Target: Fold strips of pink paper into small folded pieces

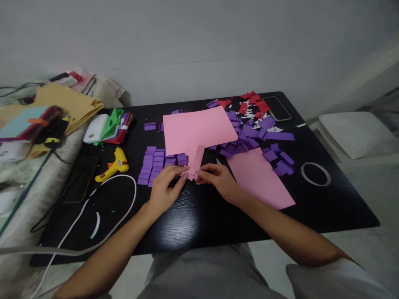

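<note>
At the middle of the black table, my left hand (168, 187) pinches the left side of a small pink paper piece (189, 172). Fingers of my right hand (220, 180) are closed on the piece's right side. A pink paper strip (198, 157) stands up from between the hands. Just behind lies a large pink sheet (199, 128), and a second pink sheet (260, 176) rests partly under my right forearm. Close to my right fingers shows a pointed blade tip (218, 161). Left of the hands, folded purple paper pieces (152, 164) sit in rows.
A yellow glue gun (115, 166) with a white cord (134, 195) lies at the left. Purple scraps (246, 135), red scraps (255, 101) and a roll of tape (315, 173) are at the right. Coloured paper bundles (116, 126) stand beside a white box (96, 128).
</note>
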`<state>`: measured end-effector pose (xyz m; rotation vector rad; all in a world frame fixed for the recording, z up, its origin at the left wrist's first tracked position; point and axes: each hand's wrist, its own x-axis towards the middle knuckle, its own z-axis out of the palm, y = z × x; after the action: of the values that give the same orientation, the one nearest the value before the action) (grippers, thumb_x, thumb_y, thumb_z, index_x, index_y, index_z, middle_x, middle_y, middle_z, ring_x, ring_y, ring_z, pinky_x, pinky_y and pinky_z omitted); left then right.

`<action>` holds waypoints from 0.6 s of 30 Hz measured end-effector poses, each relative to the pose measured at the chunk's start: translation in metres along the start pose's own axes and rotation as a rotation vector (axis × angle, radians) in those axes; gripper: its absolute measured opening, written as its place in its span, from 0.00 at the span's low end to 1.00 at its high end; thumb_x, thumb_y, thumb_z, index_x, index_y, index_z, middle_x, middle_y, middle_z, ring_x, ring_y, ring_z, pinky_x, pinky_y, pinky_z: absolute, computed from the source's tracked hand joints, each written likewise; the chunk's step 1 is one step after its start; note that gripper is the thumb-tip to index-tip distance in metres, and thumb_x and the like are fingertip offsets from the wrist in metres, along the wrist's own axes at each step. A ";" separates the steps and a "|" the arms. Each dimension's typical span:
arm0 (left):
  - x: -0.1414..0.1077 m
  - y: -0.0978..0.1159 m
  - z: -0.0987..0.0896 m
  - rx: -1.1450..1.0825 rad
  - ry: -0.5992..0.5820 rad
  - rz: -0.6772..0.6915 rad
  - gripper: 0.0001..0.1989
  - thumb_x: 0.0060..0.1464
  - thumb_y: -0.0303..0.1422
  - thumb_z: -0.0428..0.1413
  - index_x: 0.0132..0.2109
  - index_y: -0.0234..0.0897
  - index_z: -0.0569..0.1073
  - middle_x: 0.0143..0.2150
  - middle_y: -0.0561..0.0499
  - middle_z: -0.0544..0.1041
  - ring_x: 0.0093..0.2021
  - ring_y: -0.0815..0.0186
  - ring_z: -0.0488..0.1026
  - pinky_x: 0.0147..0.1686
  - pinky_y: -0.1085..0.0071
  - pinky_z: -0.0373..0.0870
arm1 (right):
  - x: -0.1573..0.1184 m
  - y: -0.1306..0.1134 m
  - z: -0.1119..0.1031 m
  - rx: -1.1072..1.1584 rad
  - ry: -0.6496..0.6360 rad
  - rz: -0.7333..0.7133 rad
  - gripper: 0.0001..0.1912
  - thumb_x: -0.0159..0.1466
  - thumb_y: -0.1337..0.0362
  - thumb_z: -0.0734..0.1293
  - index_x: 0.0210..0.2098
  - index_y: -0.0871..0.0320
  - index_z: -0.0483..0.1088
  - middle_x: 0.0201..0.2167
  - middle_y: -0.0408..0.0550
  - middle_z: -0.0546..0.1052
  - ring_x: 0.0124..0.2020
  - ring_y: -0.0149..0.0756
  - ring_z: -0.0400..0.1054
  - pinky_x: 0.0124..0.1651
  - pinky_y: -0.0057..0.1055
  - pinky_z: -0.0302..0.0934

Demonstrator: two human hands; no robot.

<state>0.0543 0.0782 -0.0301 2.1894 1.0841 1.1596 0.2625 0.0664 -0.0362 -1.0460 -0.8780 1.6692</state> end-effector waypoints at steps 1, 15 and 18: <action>-0.001 -0.001 0.001 -0.008 0.004 -0.028 0.09 0.64 0.28 0.60 0.51 0.40 0.78 0.42 0.49 0.80 0.41 0.66 0.77 0.42 0.69 0.75 | 0.000 0.000 0.000 -0.004 -0.002 -0.006 0.16 0.55 0.53 0.81 0.34 0.58 0.82 0.31 0.44 0.81 0.34 0.34 0.77 0.46 0.35 0.78; 0.000 -0.007 0.006 -0.264 -0.025 -0.334 0.08 0.61 0.37 0.64 0.44 0.39 0.78 0.35 0.54 0.76 0.33 0.69 0.71 0.36 0.71 0.69 | -0.001 0.002 0.002 -0.043 -0.042 -0.028 0.15 0.56 0.54 0.80 0.35 0.59 0.81 0.30 0.45 0.82 0.33 0.34 0.79 0.43 0.34 0.79; 0.000 -0.006 0.007 -0.353 -0.042 -0.445 0.10 0.59 0.39 0.65 0.41 0.38 0.77 0.34 0.53 0.75 0.32 0.69 0.70 0.35 0.71 0.67 | -0.001 0.003 0.001 -0.030 -0.045 -0.034 0.16 0.56 0.54 0.80 0.36 0.59 0.81 0.30 0.45 0.82 0.33 0.34 0.80 0.44 0.36 0.80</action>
<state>0.0576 0.0817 -0.0386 1.5940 1.1681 1.0055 0.2604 0.0645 -0.0378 -1.0113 -0.9476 1.6621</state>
